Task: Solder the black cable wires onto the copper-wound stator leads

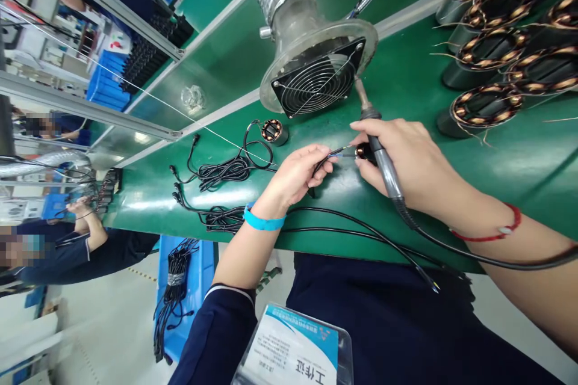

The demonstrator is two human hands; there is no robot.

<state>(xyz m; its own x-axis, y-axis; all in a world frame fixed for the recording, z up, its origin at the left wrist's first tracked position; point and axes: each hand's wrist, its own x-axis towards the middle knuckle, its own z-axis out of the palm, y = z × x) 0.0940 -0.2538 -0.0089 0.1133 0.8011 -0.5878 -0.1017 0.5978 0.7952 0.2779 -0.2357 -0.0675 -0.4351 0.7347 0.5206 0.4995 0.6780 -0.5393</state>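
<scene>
My left hand (300,174) is closed around the end of a black cable (326,159), whose thin wires stick out past the fingertips. In my right hand (413,159) is a soldering iron (383,159), its tip pointing up toward the fan guard. The same hand's fingertips are at a small copper-wound stator (365,152), partly hidden behind the iron. The cable's wires reach close to this stator; whether they touch cannot be told. A thin pale strand (212,130) runs from near my left hand toward the upper left.
A fume duct with a fan (318,81) hangs just beyond my hands. Several larger copper-wound stators (485,105) stand at the right. Coiled black cables (223,173) and a small stator (274,132) lie to the left. A blue bin (205,264) holds more cables. Another person (85,246) sits farther left.
</scene>
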